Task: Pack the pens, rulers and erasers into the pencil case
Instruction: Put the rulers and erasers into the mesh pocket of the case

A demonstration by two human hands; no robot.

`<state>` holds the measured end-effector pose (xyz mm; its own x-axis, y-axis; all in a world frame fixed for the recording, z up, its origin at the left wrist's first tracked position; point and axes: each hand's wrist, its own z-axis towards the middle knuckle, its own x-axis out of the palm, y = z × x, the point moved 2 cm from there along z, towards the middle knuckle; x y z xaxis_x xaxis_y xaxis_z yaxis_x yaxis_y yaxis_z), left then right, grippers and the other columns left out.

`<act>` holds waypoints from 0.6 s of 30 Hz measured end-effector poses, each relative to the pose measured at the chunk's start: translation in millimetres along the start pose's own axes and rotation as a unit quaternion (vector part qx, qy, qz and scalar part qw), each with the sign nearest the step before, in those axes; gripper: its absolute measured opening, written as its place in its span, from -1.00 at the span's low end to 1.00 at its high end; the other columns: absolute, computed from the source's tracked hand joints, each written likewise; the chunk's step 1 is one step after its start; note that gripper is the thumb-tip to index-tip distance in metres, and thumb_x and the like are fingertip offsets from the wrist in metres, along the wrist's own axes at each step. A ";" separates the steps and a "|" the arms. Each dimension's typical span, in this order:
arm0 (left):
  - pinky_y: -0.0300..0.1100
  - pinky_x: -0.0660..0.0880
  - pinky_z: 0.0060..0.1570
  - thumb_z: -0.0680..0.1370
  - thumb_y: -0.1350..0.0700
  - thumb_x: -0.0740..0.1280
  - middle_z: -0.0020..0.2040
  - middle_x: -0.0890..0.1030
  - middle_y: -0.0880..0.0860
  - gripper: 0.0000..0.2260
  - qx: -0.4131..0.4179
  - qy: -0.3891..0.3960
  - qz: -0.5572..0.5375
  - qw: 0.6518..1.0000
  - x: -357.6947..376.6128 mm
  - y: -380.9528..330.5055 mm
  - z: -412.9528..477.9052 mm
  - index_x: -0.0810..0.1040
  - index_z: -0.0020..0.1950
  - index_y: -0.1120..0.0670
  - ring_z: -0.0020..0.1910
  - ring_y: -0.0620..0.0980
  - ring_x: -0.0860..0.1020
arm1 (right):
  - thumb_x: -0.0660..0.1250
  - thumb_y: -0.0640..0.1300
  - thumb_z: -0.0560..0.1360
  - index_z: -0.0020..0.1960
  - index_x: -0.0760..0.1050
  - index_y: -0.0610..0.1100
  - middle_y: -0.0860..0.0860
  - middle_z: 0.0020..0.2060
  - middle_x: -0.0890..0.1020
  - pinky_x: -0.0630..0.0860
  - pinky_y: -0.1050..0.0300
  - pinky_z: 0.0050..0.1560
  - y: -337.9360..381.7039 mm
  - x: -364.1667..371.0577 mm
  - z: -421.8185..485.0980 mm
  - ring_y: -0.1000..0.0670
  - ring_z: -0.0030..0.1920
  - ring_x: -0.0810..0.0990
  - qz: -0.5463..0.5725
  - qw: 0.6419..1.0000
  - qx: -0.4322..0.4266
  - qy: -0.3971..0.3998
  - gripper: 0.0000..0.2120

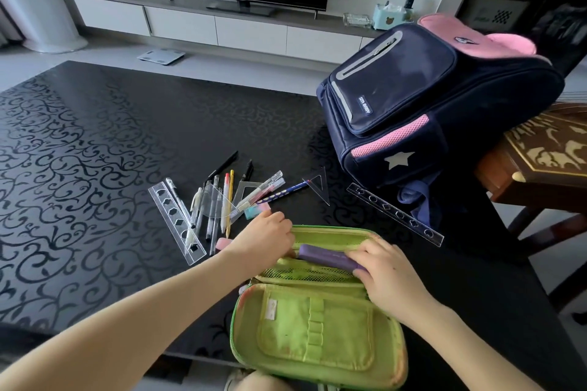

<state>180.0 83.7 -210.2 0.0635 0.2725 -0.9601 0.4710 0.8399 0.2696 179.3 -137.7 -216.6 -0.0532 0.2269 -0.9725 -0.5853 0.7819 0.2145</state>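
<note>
— What lies on the left of the bench (95, 136)?

— A clear ruler (176, 220) with cut-out shapes, running from 11 to 5 o'clock. Just beside it is a loose fan of pens (198, 205), with a clear protractor (219, 205) lying on them. At the fan's 6 o'clock there is a pink eraser (224, 244), and at its 4 o'clock a pastel eraser (257, 211).

— And the left hand?

— The left hand (266, 238) comes in on a bare forearm stretched from 7 o'clock, back of the hand up and wrist nearly straight. Its fingers curl down at the far-left corner of the pencil case (317, 327). The fingertips are hidden, so I cannot tell what its grip has hold of, if anything.

— The case itself?

— It is green and lies open at the near edge of the bench, the half with the pocket and loops nearest the person. A purple bar (327, 255) lies lengthwise in the far half.

— The right hand?

— The right hand (390, 276) reaches in from 5 o'clock over the case's right end. Its fingers bend over the bar's right end with the thumb on the near side, a closed grip on the bar.

— Further right?

— A clear set square (319, 186) at the case's 12 o'clock and a second clear ruler (395, 214) at its 2 o'clock, both apart from it. A navy and pink backpack (428, 98) stands behind them.
</note>
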 end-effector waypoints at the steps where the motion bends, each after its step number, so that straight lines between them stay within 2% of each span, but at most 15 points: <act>1: -0.17 0.50 -0.25 0.23 0.19 0.52 -0.26 0.58 0.04 -0.86 0.009 0.017 -0.012 1.000 -1.0 -2.0 1.3 0.61 -0.28 0.09 -0.23 0.04 0.56 | 0.31 -0.19 0.47 0.18 0.53 -0.06 0.03 -0.04 0.57 0.41 0.05 -0.01 -0.4 2.2 -2.5 -0.09 0.04 0.48 0.003 1.000 0.000 -0.001 -0.72; 3: -0.05 0.46 0.01 0.48 0.29 0.27 0.03 0.55 0.15 -0.83 0.005 0.054 -0.013 0.998 7.0 -5.2 8.5 0.55 0.05 0.20 0.05 0.14 0.50 | 0.34 -0.22 0.45 0.18 0.54 -0.08 0.02 -0.07 0.58 0.44 0.03 -0.05 -1.9 6.0 -5.8 -0.11 0.00 0.51 0.008 1.000 0.008 -0.001 -0.69; 4: -0.03 0.44 0.06 0.52 0.31 0.18 0.11 0.51 0.17 -0.79 0.010 0.070 -0.003 0.997 10.1 -7.3 11.6 0.51 0.12 0.22 0.10 0.16 0.46 | 0.35 -0.22 0.45 0.20 0.54 -0.10 0.02 -0.07 0.58 0.44 0.03 -0.05 -2.0 6.5 -5.9 -0.11 0.00 0.51 0.011 1.000 0.009 -0.002 -0.68; 6: -0.01 0.45 0.07 0.53 0.34 0.15 0.14 0.50 0.19 -0.77 0.023 0.085 0.009 0.996 8.0 -11.8 16.3 0.49 0.15 0.24 0.11 0.18 0.45 | 0.33 -0.21 0.47 0.24 0.51 -0.11 0.01 -0.04 0.58 0.43 0.03 -0.01 -2.0 5.3 -5.6 -0.10 0.03 0.50 0.010 1.000 0.009 -0.001 -0.66; 9: -0.01 0.45 0.06 0.50 0.37 0.18 0.12 0.51 0.19 -0.76 -0.001 0.104 -0.018 0.994 4.3 -8.6 23.0 0.48 0.14 0.24 0.08 0.18 0.49 | 0.33 -0.19 0.47 0.23 0.53 -0.08 0.01 -0.02 0.59 0.38 0.03 -0.01 -1.4 3.3 -2.6 -0.10 0.05 0.49 -0.006 1.000 0.002 -0.006 -0.68; 12: -0.05 0.44 -0.01 0.51 0.31 0.20 0.09 0.51 0.12 -0.83 -0.061 0.057 -0.087 0.993 2.3 2.2 22.6 0.47 0.07 0.17 -0.01 0.12 0.54 | 0.40 -0.17 0.42 0.12 0.59 -0.06 0.01 -0.09 0.62 0.41 0.02 -0.07 4.6 0.5 6.6 -0.10 -0.04 0.54 -0.044 0.999 0.003 -0.010 -0.73; 14: -0.04 0.46 -0.06 0.50 0.31 0.23 0.05 0.51 0.13 -0.86 -0.044 0.016 -0.120 0.992 1.9 3.7 17.6 0.49 0.02 0.18 -0.06 0.12 0.54 | 0.50 -0.16 0.31 0.01 0.62 -0.08 0.02 -0.20 0.63 0.47 0.03 -0.17 13.6 0.7 16.3 -0.09 -0.17 0.57 -0.066 0.997 0.000 -0.031 -0.73; 16: -0.03 0.51 -0.24 0.42 0.35 0.34 -0.11 0.55 0.19 -0.93 -0.011 -0.072 -0.167 0.983 -4.4 1.2 10.4 0.53 -0.13 0.23 -0.20 0.16 0.55 | 0.56 -0.17 0.22 -0.10 0.63 -0.10 0.02 -0.29 0.60 0.48 0.06 -0.27 28.4 1.4 26.0 -0.07 -0.27 0.56 -0.087 0.994 -0.019 -0.062 -0.73; 18: -0.09 0.51 -0.44 0.31 0.37 0.45 -0.28 0.54 0.17 -0.86 0.019 -0.131 -0.175 0.976 -11.9 -0.1 5.4 0.52 -0.29 0.21 -0.37 0.15 0.54 | 0.55 -0.14 0.22 -0.21 0.60 -0.11 0.01 -0.31 0.55 0.44 0.07 -0.30 42.2 -0.2 32.9 -0.06 -0.29 0.51 -0.103 0.990 -0.029 -0.087 -0.81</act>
<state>184.0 77.9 -199.2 0.1133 -0.1612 -0.9804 0.5354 0.8412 -0.0764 181.2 -85.6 -204.3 0.2101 0.1670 -0.9633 -0.6143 0.7891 0.0028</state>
